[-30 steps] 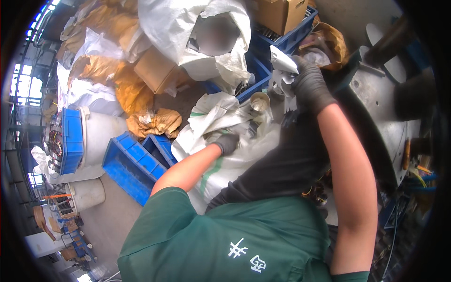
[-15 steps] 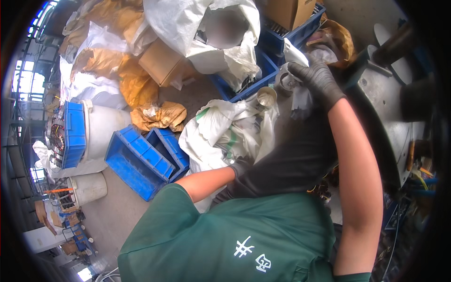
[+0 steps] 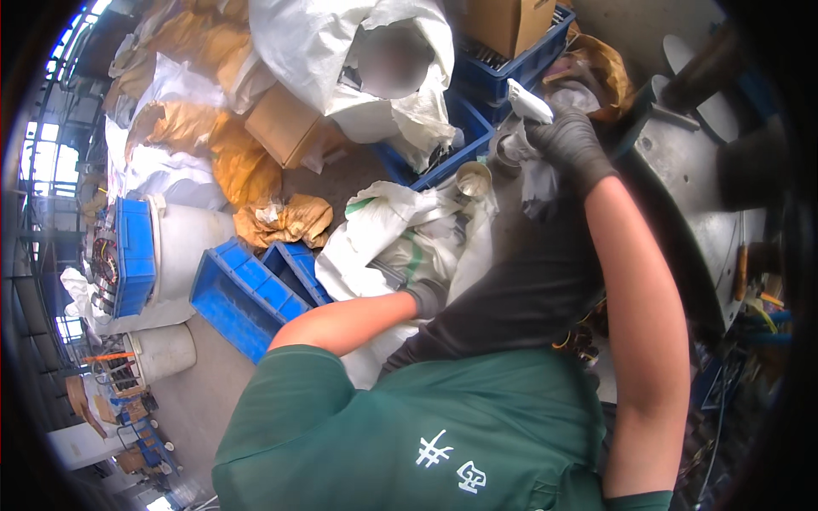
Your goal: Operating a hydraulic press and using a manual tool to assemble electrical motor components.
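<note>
My right hand (image 3: 569, 140), in a black glove, is raised at the upper right and shut on a white oblong piece (image 3: 528, 100) that sticks out above the fingers. My left hand (image 3: 425, 295), in a grey glove, lies low against an open white sack (image 3: 383, 238) with green stripes. Its fingers are hidden behind a dark cloth (image 3: 520, 298) that hangs in front of my chest. A round metal can-like part (image 3: 473, 178) sits at the sack's far edge, between the two hands.
Blue plastic crates (image 3: 247, 294) lie left of the sack, and another blue crate (image 3: 528, 60) holds a cardboard box. White sacks, yellow-brown bags (image 3: 281, 220) and a white bucket (image 3: 192, 247) crowd the floor behind. A grey metal machine (image 3: 690, 187) stands at the right.
My left hand has come down from the top of the sack toward my body. My right hand stays raised by the machine with the white piece.
</note>
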`<move>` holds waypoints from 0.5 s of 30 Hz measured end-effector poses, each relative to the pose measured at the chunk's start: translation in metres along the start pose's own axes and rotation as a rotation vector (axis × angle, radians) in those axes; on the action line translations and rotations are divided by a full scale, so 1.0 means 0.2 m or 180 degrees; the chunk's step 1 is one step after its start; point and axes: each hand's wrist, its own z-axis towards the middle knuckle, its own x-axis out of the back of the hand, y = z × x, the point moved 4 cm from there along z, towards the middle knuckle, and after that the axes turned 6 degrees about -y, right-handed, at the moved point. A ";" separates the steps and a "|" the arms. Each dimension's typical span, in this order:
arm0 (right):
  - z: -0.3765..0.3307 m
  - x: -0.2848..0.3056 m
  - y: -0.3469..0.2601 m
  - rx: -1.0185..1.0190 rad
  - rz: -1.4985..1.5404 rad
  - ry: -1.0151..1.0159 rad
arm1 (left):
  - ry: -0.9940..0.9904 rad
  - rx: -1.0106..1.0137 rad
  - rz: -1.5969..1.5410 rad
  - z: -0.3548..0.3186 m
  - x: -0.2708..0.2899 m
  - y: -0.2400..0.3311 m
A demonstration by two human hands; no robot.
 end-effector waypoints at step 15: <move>0.06 -0.05 0.13 0.0152 0.0147 -0.0162 | 0.3363 0.0504 -0.2113 -0.51 0.71 -0.36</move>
